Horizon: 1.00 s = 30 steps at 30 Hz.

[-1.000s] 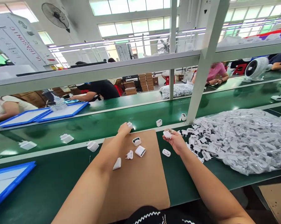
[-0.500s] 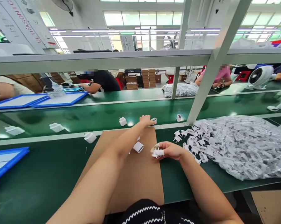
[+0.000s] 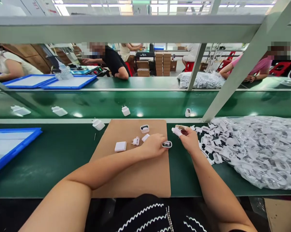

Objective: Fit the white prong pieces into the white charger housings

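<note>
Green belt, frame left, holds done-looking plugs; left hand pinches a still-open case, right hand curls around white bits.

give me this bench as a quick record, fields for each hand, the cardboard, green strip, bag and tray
left hand: holds a shell, open end showing, by the cardboard's right edge
right hand: holds a white part
cardboard: open casing, pinned plug, white block, one piece partly hidden
strip: four white pieces, spaced apart
bag: clear, full of white pieces, loose ones beside it
tray: blue-rimmed, far left
</note>
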Motion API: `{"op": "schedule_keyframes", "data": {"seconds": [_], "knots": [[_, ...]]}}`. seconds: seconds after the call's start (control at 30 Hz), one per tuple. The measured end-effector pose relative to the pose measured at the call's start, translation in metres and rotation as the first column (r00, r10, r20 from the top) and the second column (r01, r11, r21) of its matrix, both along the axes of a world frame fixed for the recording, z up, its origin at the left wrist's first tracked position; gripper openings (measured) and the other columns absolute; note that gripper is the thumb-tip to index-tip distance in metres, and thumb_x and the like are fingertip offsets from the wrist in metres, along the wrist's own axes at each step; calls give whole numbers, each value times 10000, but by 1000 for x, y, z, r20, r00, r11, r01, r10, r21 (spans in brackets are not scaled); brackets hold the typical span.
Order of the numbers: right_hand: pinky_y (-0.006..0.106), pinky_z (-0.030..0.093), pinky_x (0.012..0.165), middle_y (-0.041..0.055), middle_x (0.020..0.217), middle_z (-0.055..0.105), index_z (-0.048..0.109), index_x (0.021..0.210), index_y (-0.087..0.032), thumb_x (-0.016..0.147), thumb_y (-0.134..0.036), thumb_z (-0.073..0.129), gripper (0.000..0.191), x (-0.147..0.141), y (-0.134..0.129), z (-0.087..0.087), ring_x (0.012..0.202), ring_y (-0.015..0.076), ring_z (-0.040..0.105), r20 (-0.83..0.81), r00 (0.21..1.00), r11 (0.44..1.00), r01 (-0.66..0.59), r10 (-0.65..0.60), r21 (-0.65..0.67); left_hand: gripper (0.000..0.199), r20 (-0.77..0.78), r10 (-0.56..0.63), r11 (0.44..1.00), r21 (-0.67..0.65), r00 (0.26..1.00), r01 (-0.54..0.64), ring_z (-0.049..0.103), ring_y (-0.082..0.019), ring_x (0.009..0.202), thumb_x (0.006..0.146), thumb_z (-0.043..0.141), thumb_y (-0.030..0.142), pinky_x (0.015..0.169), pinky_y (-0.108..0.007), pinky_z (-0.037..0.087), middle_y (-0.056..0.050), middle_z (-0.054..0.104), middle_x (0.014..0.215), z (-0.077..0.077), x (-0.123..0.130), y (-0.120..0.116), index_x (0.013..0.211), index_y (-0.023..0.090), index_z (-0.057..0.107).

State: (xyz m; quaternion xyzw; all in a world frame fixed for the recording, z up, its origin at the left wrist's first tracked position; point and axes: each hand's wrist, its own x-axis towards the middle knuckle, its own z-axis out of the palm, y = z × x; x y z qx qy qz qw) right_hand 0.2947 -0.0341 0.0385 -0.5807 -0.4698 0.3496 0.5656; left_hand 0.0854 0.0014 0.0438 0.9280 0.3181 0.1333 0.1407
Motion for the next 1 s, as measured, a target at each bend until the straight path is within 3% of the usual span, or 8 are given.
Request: {"op": "schedule_keyframes", "data": {"seconds": [0.1,0.2,0.27,0.5,0.63,0.77,0.9,1.0], "knots": [[414,559,937,70,1002,803,806,1006,-218,645,-470,922,455,-13,-6,5,957,255,725,-108,982,984,-162,154,-68,194,187,38,994,-106,982,-18,668,-258,926,930,670,363,821,-387,537,-93,692,967,-23,-15,-27,1032,200,694],[422,563,961,64,997,808,810,1001,-216,638,-478,932,464,-23,-10,7,954,249,737,-208,937,943,-308,279,-123,472,430,130,970,-243,893,-24,665,-258,1071,869,775,352,962,-414,545,-100,692,1147,-39,-20,-32,1291,205,624],[435,567,969,53,961,807,808,978,-219,637,-498,931,458,-26,-11,7,939,249,739,-228,922,925,-351,314,-146,455,517,145,958,-286,844,11,662,-249,1086,869,788,350,998,-415,537,-97,695,1161,-45,-20,-30,1273,204,639],[398,577,842,77,1060,771,786,1095,-237,768,-459,832,398,-26,-20,13,865,213,662,196,946,965,-245,259,-93,185,535,185,943,-332,824,3,650,-226,970,951,694,338,930,-397,538,-86,690,1015,-46,-17,-30,1053,183,701],[342,573,705,59,977,744,760,1075,-243,788,-409,809,335,-23,-24,20,771,180,636,52,944,939,-318,327,-128,191,541,183,940,-340,821,14,645,-221,944,939,702,330,896,-383,541,-82,679,1007,-47,-17,-29,1059,181,707],[373,610,797,53,1013,701,764,1017,-245,700,-389,889,370,-20,-24,22,900,222,686,-26,894,878,-446,448,-172,208,537,185,944,-330,823,3,643,-215,924,934,703,343,878,-374,544,-77,669,989,-47,-17,-29,1068,184,704],[364,590,784,43,946,655,778,1026,-256,839,-343,765,207,-18,-26,21,840,201,666,317,874,928,-368,368,-60,210,529,186,947,-322,828,-7,635,-213,909,945,688,364,856,-370,542,-75,665,965,-44,-18,-29,1048,182,698],[353,558,754,42,890,653,771,1076,-254,912,-236,641,210,-19,-29,20,805,200,645,611,735,924,-383,293,17,210,537,175,948,-319,825,7,635,-216,915,950,682,360,861,-376,541,-79,670,970,-43,-18,-29,1047,175,696]]}}
